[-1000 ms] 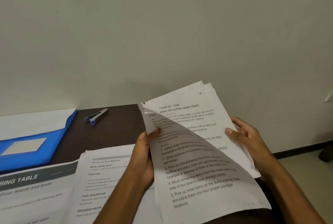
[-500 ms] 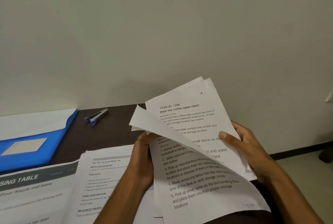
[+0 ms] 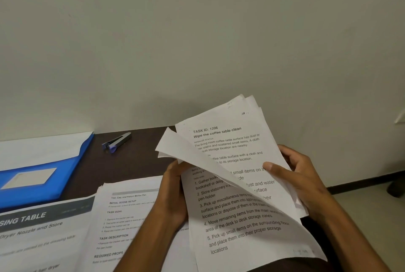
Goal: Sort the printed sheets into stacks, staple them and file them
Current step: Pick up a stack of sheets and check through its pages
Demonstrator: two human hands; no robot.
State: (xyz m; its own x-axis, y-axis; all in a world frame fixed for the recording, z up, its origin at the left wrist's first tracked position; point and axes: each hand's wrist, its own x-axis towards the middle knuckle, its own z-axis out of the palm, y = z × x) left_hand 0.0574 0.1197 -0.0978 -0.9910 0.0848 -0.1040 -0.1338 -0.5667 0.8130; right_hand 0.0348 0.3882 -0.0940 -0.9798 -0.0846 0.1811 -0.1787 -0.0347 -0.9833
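Observation:
I hold a bundle of printed sheets (image 3: 232,140) up above the dark table (image 3: 135,162). My left hand (image 3: 173,195) grips the bundle's left edge from behind. My right hand (image 3: 300,175) grips the right edge, thumb across the page headed "Wipe the coffee table clean". The front sheet (image 3: 241,228) is peeled forward, its top corner folded down and to the left. Two stacks of printed sheets lie on the table: one in the middle (image 3: 122,217), one at the far left (image 3: 41,234). A blue file folder (image 3: 43,175) lies at the back left, a stapler (image 3: 117,141) beside it.
A plain wall (image 3: 197,41) rises straight behind the table's far edge. To the right the table ends; pale floor (image 3: 372,201) and a dark skirting strip show there. White paper (image 3: 39,151) sticks out of the folder's top.
The front sheet's top corner has peeled forward and folded down to the left. My right thumb slid inward across the page behind it. The bundle rose slightly.

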